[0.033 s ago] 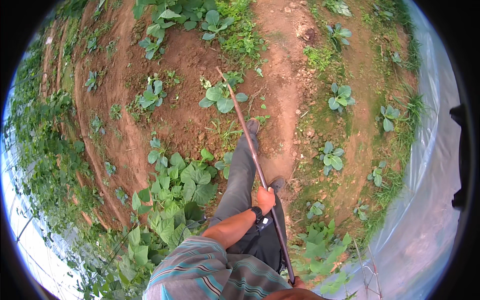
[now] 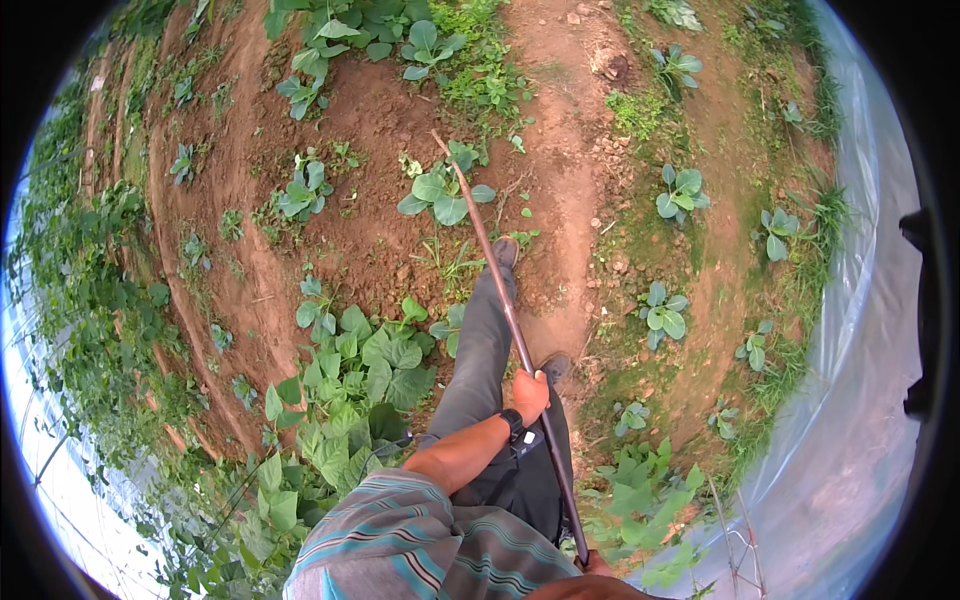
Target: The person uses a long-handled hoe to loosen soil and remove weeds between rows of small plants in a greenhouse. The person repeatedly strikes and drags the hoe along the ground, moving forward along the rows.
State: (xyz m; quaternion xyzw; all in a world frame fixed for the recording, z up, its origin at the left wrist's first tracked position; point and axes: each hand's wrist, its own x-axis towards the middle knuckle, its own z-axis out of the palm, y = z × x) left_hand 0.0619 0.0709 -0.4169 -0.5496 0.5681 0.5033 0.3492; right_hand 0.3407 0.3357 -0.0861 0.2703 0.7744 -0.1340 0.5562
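My left hand (image 2: 528, 395) grips a long thin wooden handle (image 2: 490, 265) about a third of the way up from its near end. A black watch (image 2: 513, 422) sits on that wrist. At the bottom edge my right hand (image 2: 596, 566) holds the handle's near end and is only partly in view. The handle slants up and left, and its far tip (image 2: 437, 137) reaches the red-brown soil just beyond a small broad-leaved plant (image 2: 445, 195). My legs in grey trousers (image 2: 480, 360) stand under the handle, with one shoe (image 2: 505, 250) forward and the other (image 2: 556, 366) back.
Rows of small leafy seedlings (image 2: 680, 190) dot the red soil bed. A dense patch of large-leaved vines (image 2: 350, 390) grows at my left. A clear plastic sheet wall (image 2: 870, 360) runs along the right. A stone (image 2: 608, 65) lies at the far end of the path.
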